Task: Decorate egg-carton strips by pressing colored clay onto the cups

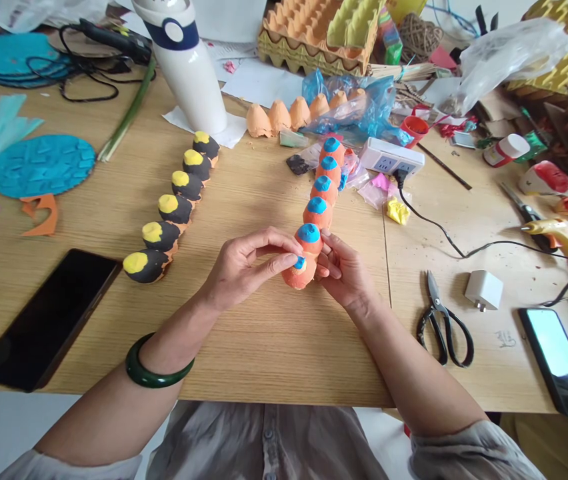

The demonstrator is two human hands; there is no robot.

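Orange egg-carton strip (pixel 320 193) with blue caps, frame centre; near end is pinched by left hand (pixel 244 267) and right hand (pixel 347 273).

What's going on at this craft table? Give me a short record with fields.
Left hand: fingertips pinch the blue spot on the nearest cup of the orange cup strip
Right hand: grips the same end from the other side
Nearby: black cup strip with yellow tops, lying apart
Tools: scissors
Phones: dark phone; lit phone
Surface: wooden table
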